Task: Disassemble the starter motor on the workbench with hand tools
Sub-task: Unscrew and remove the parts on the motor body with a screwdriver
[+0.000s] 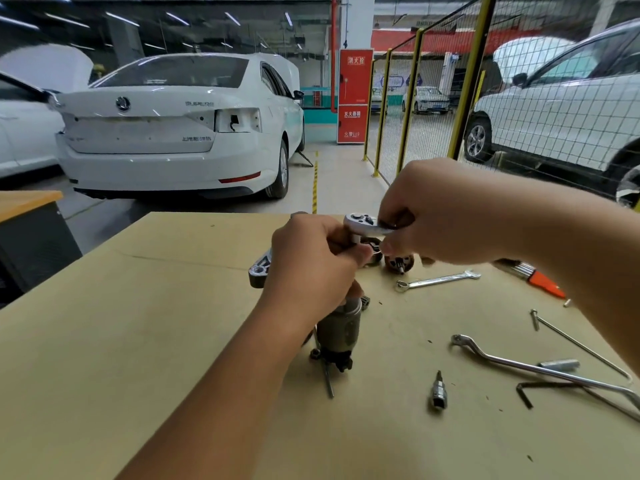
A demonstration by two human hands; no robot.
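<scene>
Tan board is covering the workbench (145,341), standing on a garage floor with a white sedan (173,126) parked behind it. Left hand (311,268) is gripping the starter motor (337,327), which is lying under its curled fingers. Right hand (446,216) is pinching the ratchet (363,225) just beyond them. Right of both, a combination wrench (438,280) is lying flat, and a yellow mesh fence (433,98) is standing behind.

"SUPERB" on white car's (166,133) boot lid.
</scene>
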